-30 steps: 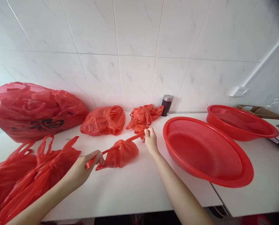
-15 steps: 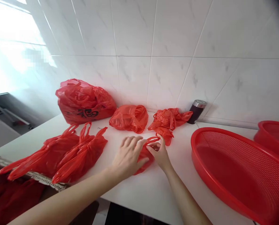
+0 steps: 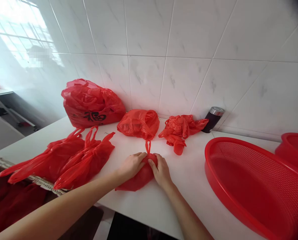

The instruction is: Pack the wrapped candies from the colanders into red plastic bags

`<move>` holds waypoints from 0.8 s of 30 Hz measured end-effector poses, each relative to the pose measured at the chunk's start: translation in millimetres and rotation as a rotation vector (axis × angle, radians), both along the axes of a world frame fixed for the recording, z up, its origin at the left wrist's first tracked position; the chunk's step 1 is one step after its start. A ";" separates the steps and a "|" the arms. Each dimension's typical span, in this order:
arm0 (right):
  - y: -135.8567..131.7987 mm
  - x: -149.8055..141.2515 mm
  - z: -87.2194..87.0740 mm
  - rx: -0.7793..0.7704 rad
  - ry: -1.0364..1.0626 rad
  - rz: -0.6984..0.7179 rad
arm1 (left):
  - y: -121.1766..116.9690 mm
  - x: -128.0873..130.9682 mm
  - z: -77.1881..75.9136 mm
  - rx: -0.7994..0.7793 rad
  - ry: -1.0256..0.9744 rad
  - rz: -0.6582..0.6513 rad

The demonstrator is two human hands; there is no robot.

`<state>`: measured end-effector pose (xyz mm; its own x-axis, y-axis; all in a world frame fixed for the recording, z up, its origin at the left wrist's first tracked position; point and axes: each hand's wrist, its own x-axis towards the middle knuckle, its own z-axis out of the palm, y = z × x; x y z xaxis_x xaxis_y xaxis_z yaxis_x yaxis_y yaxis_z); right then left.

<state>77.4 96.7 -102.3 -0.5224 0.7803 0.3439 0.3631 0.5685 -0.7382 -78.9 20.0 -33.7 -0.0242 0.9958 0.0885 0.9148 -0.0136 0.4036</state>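
A small red plastic bag (image 3: 138,178) lies on the white counter (image 3: 186,170) in front of me, its twisted handles sticking up toward the wall. My left hand (image 3: 131,164) and my right hand (image 3: 160,170) both grip the bag's top, fingers curled and pinching the gathered plastic where the handles meet. The two hands sit side by side, almost touching.
Flat red bags (image 3: 71,160) lie at the left, a full printed red bag (image 3: 91,103) against the tiled wall, a smaller one (image 3: 138,123) and a crumpled one (image 3: 181,128) behind my hands. A dark jar (image 3: 213,119) stands by the wall. Two red colander basins (image 3: 254,186) fill the right.
The hands came together from pulling the handles apart and now pinch the bag's top; the handles stand upright. The view swung left, showing a window.
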 end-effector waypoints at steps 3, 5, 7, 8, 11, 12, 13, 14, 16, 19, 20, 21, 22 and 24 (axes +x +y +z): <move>3.6 -4.5 -5.1 0.061 -0.155 -0.034 | 6.3 -3.4 -5.6 0.008 -0.016 0.003; 6.3 -5.4 -7.1 0.079 -0.215 -0.043 | 10.6 -5.8 -7.0 0.008 -0.018 0.007; 7.3 -6.2 -8.1 0.091 -0.250 -0.052 | 13.9 -6.9 -7.0 0.005 -0.007 0.014; 7.2 -6.8 -8.3 0.098 -0.268 -0.059 | 15.0 -6.9 -6.6 0.000 0.001 0.017; 5.7 -8.5 -9.2 0.113 -0.315 -0.087 | 16.0 -5.2 -5.2 -0.025 0.026 0.026; 5.1 -8.9 -9.5 0.118 -0.329 -0.097 | 15.7 -4.4 -4.8 -0.035 0.033 0.028; 4.6 -9.0 -9.8 0.123 -0.342 -0.106 | 15.2 -3.6 -4.4 -0.045 0.040 0.031; 4.2 -8.9 -10.0 0.129 -0.355 -0.114 | 14.7 -2.9 -4.2 -0.053 0.046 0.034; 3.5 -8.3 -10.0 0.144 -0.381 -0.126 | 13.9 -1.8 -4.2 -0.067 0.057 0.039; 2.7 -7.5 -9.3 0.165 -0.412 -0.143 | 14.3 -1.7 -6.1 -0.082 0.068 0.046; 2.5 -7.4 -9.0 0.169 -0.421 -0.149 | 14.9 -2.0 -7.0 -0.086 0.071 0.048; 2.3 -7.4 -8.7 0.172 -0.427 -0.155 | 15.7 -2.5 -8.0 -0.089 0.073 0.051; 2.1 -7.4 -8.5 0.174 -0.433 -0.159 | 16.6 -3.0 -9.0 -0.091 0.075 0.052; 1.9 -7.4 -8.3 0.178 -0.438 -0.162 | 18.4 -4.1 -10.8 -0.091 0.074 0.052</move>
